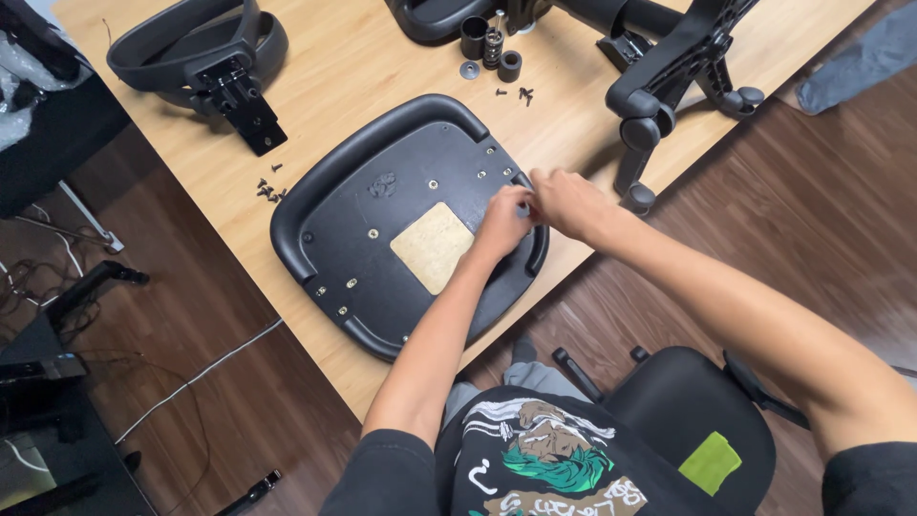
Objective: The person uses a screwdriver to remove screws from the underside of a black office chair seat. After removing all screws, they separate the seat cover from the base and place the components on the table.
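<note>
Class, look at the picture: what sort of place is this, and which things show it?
Probably an office or home workroom used for assembly: a wooden table bears an upturned chair seat, loose screws and a wheeled chair base.

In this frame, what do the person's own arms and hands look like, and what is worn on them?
Both arms are bare from the upper arm down. The left hand and right hand wear no gloves, and no rings, watch or wristbands can be seen. Short black sleeves end above the elbows; they belong to a black T-shirt with a green, tan and white graphic print.
</note>
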